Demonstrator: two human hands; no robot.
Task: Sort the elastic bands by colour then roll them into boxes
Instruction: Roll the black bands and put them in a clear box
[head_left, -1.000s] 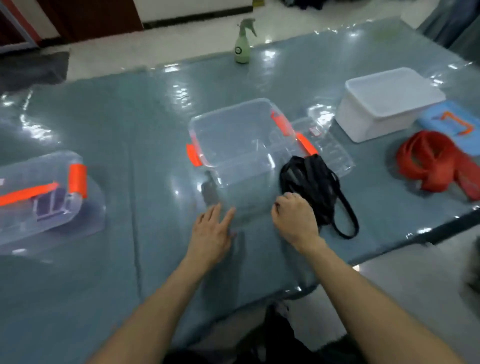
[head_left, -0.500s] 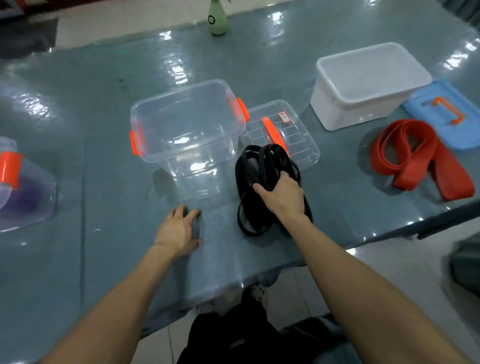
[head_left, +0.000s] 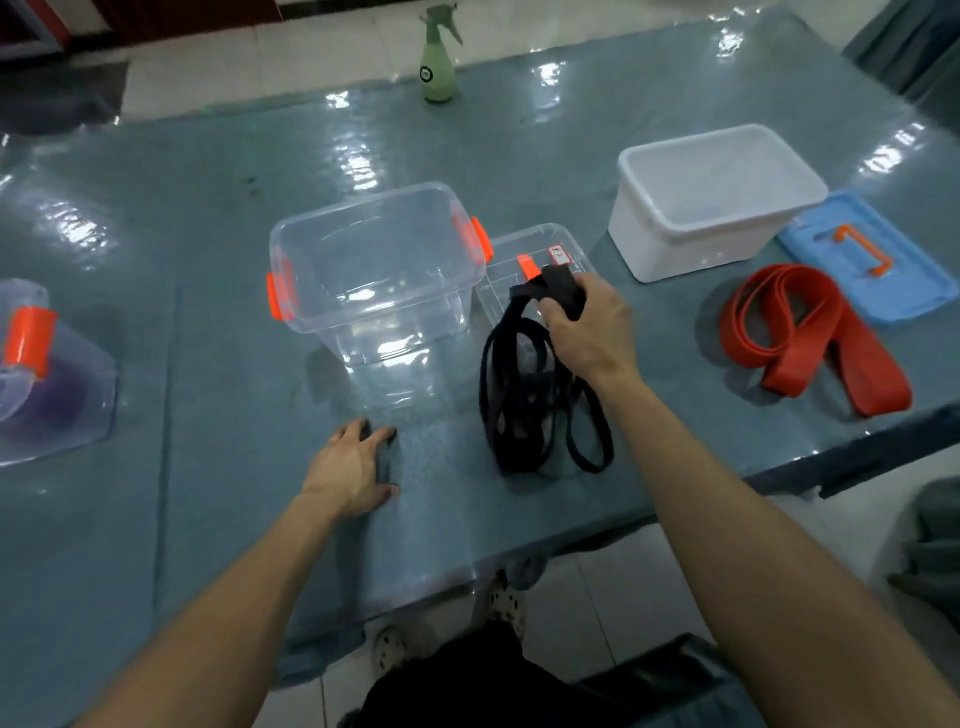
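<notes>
Right hand (head_left: 587, 332) went from resting on the heaped black bands (head_left: 519, 395) to gripping their top end and raising it, loops now hanging down to the table (head_left: 208, 260); left hand (head_left: 353, 467) pulled back from the clear box (head_left: 374, 270).

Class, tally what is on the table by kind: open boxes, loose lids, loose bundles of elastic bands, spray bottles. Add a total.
Open boxes: 2 (clear box, white box)
Loose lids: 2 (clear lid, blue lid)
Band bundles: 2 (black bands, red bands)
Green spray bottle: 1
Total: 7, without the cut-off clear container at left.
</notes>
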